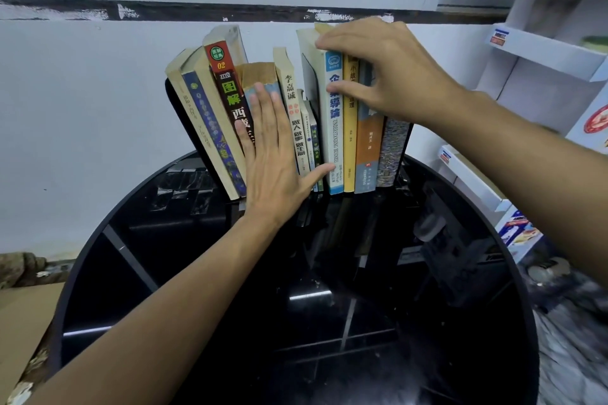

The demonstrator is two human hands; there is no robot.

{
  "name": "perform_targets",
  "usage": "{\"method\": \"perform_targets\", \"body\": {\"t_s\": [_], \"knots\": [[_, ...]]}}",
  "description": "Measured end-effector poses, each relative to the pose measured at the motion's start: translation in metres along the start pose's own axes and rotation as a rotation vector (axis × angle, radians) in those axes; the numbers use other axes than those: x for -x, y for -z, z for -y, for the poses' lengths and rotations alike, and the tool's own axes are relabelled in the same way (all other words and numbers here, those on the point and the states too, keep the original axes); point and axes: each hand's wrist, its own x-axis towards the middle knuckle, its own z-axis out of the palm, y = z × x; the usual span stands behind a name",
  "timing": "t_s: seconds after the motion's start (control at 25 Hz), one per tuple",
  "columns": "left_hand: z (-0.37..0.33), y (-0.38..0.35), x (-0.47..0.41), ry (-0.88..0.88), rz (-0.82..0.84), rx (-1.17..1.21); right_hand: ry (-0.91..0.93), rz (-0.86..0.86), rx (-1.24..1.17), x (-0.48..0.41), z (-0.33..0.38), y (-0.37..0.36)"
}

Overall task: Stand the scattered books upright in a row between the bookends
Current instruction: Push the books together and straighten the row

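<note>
A row of several books stands at the back of a round black glass table, spines facing me. The left group leans left against a black bookend. My left hand presses flat, fingers straight, on the spines of the middle books. A white and blue book stands upright to its right. My right hand grips its top, fingers over the upper edge and thumb on the spine. Right of it stand a yellow book, an orange and blue book and a patterned grey book by the right bookend.
A white wall rises directly behind the books. White cardboard display shelves stand at the right. Brown cardboard lies on the floor at the left. The table's front shows only reflections.
</note>
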Motion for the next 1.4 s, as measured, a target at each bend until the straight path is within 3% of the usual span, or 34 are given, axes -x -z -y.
{"method": "perform_targets", "body": {"t_s": [1.04, 1.4], "knots": [[0.000, -0.016, -0.004, 0.022, -0.087, -0.134, -0.050, -0.077, 0.030, 0.003, 0.009, -0.014], [-0.018, -0.016, 0.001, 0.004, -0.013, -0.006, 0.063, 0.232, 0.045, 0.006, -0.005, 0.018]]}}
